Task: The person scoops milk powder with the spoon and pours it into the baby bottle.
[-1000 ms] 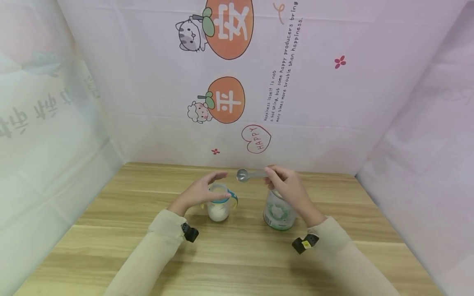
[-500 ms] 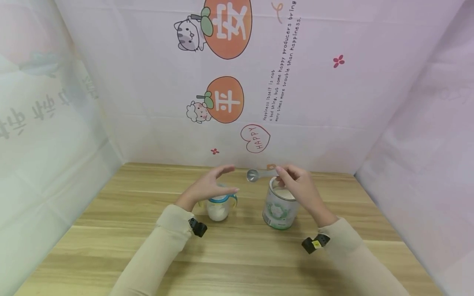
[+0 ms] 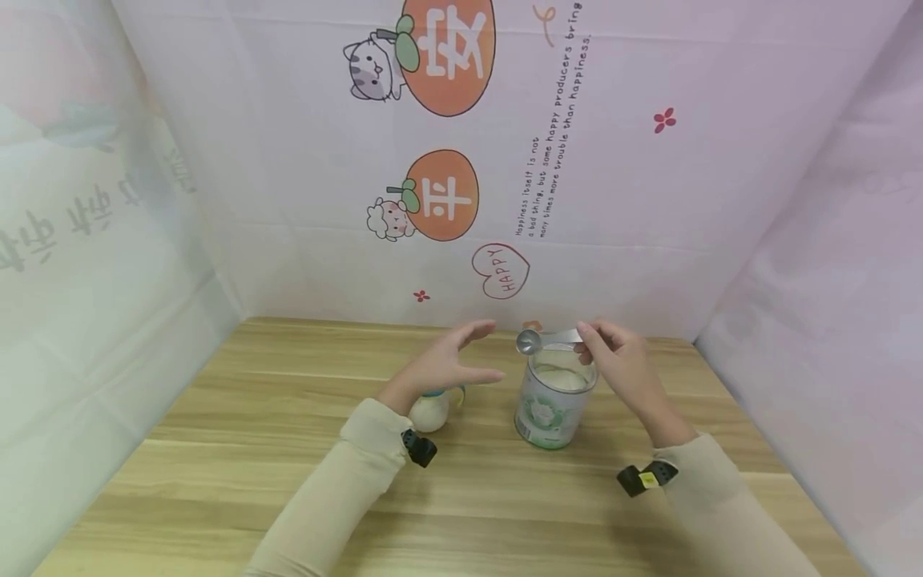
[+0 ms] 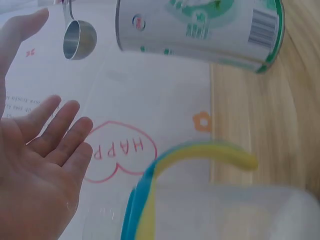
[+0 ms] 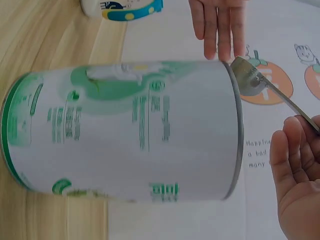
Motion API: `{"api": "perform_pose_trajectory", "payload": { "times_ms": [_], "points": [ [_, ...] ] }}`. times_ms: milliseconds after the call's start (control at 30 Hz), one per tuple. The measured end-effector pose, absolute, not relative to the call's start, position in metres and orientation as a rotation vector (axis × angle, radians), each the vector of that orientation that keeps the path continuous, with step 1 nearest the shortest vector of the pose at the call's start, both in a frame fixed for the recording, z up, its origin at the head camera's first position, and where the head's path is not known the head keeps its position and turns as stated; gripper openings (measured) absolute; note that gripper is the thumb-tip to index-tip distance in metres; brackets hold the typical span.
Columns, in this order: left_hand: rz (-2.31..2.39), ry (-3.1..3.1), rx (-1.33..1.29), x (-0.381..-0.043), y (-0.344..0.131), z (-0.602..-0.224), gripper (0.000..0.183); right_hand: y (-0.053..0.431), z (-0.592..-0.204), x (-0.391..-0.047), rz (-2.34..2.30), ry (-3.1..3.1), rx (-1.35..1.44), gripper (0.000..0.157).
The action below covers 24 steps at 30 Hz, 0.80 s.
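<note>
My right hand (image 3: pixel 622 362) pinches the handle of a metal measuring spoon (image 3: pixel 529 342) between thumb and fingers. The spoon's round bowl hangs over the left rim of an open white-and-green can (image 3: pixel 550 413) with pale powder inside. My left hand (image 3: pixel 453 365) is held in the air with thumb and fingers spread, nothing between them. Behind and below it stands a sippy cup (image 3: pixel 429 414) with a blue collar and yellow-and-blue handles, its top hidden by the hand. In the left wrist view the spoon bowl (image 4: pixel 80 41) appears near the can's rim.
Both vessels stand on a wood-grain table (image 3: pixel 476 505). A white printed cloth (image 3: pixel 613 240) hangs along the table's back edge, with more cloth at both sides. Each wrist wears a small black camera.
Both hands have moved to the right together, carrying the spoon from between the cup and the can to the can's rim. The left hand has left its place around the cup's top.
</note>
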<state>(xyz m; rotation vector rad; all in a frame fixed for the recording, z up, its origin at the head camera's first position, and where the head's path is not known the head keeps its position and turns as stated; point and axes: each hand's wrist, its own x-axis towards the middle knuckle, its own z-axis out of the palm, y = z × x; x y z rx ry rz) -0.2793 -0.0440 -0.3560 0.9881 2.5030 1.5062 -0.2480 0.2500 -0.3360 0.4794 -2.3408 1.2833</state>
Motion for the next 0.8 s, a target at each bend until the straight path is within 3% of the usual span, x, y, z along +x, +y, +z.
{"api": "perform_pose_trajectory", "payload": {
  "times_ms": [500, 800],
  "points": [
    [1.497, 2.477, 0.97, -0.278, -0.008, -0.378, 0.096, 0.275, -0.34, -0.24, 1.03, -2.407, 0.471, 0.03],
    [1.532, 2.423, 0.883, -0.276, 0.015, -0.392, 0.101, 0.281, -0.348, -0.245, 0.753, -2.352, 0.616, 0.015]
  ]
}}
